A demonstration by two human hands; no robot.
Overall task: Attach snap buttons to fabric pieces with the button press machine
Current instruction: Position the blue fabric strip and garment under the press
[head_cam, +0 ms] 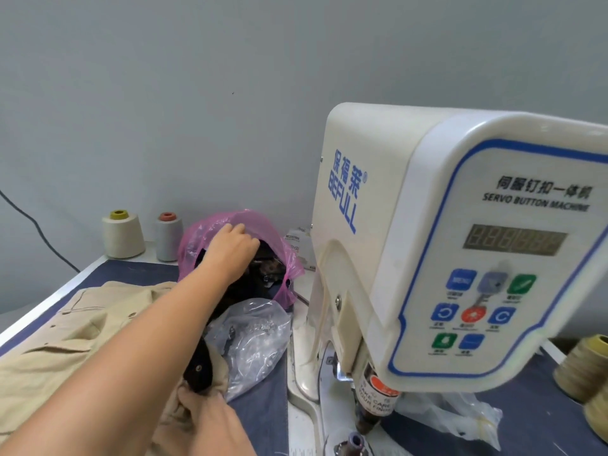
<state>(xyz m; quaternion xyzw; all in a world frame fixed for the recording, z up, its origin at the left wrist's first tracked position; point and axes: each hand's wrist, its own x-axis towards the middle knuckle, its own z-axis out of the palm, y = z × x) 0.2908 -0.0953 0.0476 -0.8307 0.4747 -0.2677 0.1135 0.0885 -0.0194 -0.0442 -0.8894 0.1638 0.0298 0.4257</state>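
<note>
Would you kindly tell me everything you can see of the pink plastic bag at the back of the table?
The pink plastic bag is thin, translucent and crumpled, standing open on the blue-topped table near the wall, just right of two thread cones and left of the servo button machine. Dark pieces fill it, too blurred to identify. The left hand reaches into its mouth, fingers hidden. A clear plastic bag lies in front of it.

Machine (pixel 444 225) shell is glossy cream plastic. Pink bag (pixel 230 225) is thin crinkly plastic film, clear bag (pixel 260 327) is shiny too. Tan garment (pixel 82 330) is matt woven cloth, tabletop (pixel 131 271) a matt blue-grey.
</note>
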